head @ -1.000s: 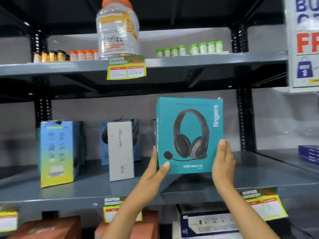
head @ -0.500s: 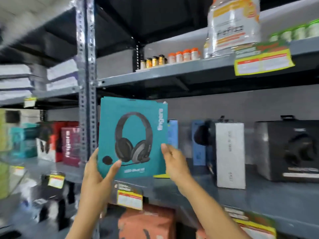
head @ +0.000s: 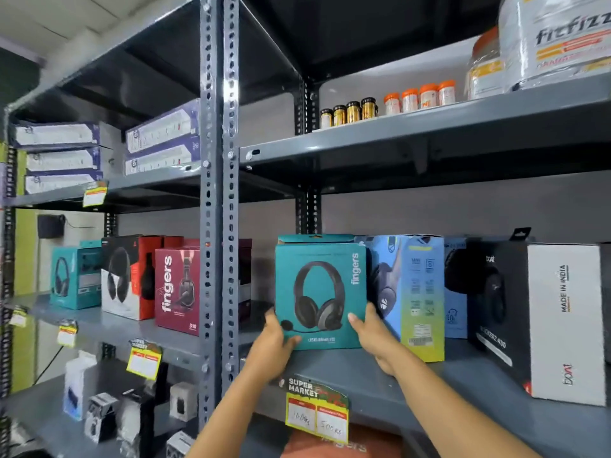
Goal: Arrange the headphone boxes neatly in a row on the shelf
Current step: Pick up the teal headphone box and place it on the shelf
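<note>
A teal headphone box stands upright on the grey shelf, at the left end just right of the metal post. My left hand grips its lower left corner and my right hand its lower right corner. To its right stand a blue and yellow box, a second blue box behind it, and a black and white box turned at an angle.
A perforated grey post divides the shelving. Left of it stand a maroon box, a black and red box and a teal box. Small jars line the shelf above. A price tag hangs below my hands.
The teal box was carried left along the shelf, past the other boxes, and now stands at the left end next to the blue and yellow box. Both hands still hold it.
</note>
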Motion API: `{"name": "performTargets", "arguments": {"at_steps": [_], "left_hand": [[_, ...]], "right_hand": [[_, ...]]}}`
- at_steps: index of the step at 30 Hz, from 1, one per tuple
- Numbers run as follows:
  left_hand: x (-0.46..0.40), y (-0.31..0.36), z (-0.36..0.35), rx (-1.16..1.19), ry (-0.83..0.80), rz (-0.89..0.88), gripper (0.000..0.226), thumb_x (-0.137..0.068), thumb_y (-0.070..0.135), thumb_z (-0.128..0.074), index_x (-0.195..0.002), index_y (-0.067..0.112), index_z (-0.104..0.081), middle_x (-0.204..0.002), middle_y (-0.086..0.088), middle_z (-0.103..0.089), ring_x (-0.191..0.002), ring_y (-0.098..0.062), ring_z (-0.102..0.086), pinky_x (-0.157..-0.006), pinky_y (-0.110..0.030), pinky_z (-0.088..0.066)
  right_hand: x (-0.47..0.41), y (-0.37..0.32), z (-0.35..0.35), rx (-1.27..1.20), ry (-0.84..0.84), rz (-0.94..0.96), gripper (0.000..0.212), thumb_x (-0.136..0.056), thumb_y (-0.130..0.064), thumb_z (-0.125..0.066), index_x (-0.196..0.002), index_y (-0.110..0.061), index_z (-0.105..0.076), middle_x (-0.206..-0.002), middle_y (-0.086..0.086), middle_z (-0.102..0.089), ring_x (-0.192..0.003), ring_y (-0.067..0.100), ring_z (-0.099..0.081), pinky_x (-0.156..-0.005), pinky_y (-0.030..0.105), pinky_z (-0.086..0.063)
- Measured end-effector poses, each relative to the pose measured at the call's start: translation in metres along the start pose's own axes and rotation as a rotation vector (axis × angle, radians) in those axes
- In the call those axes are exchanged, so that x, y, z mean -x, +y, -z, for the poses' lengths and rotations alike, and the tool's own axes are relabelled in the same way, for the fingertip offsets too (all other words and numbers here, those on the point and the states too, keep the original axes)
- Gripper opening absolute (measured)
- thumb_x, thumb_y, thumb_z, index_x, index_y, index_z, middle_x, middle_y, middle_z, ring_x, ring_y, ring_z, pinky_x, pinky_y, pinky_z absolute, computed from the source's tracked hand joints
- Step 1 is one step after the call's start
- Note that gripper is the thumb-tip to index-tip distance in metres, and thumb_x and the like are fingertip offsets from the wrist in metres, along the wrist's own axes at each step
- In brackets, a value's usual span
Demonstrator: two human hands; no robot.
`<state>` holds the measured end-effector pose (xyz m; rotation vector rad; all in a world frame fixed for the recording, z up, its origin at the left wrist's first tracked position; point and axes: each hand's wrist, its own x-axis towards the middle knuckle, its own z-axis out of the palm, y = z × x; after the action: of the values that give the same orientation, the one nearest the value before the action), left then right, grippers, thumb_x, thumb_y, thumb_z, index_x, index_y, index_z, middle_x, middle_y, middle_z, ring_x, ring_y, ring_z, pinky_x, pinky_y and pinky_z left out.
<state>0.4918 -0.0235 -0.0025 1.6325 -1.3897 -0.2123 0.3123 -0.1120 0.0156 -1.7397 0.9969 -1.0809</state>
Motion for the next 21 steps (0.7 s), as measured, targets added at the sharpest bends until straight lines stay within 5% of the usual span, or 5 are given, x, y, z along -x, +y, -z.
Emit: {"name": "performTargets", "arguments": {"at_steps": [6, 13, 21], "left_hand": [[-0.018, -0.003, -0.005, -0.273, -0.047, 0.004, 0.073, -0.091, 0.032, -0.055, -0.142, 0.003, -0.012, -0.136, -0.016, -0.055, -0.118, -0.036, -0.056, -0.092, -0.041, -0.048], [-0.017, -0.007, -0.009, -0.352, -0.038, -0.006, 0.067, -0.094, 0.028, -0.051, -0.142, 0.002, -0.012, -0.135, -0.016, -0.055, -0.118, -0.035, -0.057, -0.092, -0.042, -0.047], [-0.021, -0.01, -0.011, -0.358, -0.022, 0.003, 0.066, -0.094, 0.026, -0.051, -0.143, 0.004, -0.013, -0.135, -0.014, -0.056, -0.117, -0.034, -0.058, -0.092, -0.042, -0.048]], "right_hand": [[-0.013, -0.001, -0.017, 0.273, 0.196, 0.004, 0.056, -0.101, -0.025, -0.034, -0.149, -0.01, -0.011, -0.145, 0.018, -0.044, -0.124, 0.037, -0.049, -0.089, 0.037, -0.042], [-0.009, 0.0, -0.029, 0.408, 0.284, -0.021, 0.06, -0.1, -0.024, -0.033, -0.15, -0.01, -0.003, -0.145, 0.017, -0.043, -0.124, 0.039, -0.049, -0.092, 0.042, -0.04], [-0.002, -0.005, -0.027, 0.436, 0.269, -0.006, 0.051, -0.1, -0.022, -0.035, -0.145, -0.008, -0.015, -0.142, 0.018, -0.046, -0.122, 0.039, -0.049, -0.091, 0.04, -0.041]]}}
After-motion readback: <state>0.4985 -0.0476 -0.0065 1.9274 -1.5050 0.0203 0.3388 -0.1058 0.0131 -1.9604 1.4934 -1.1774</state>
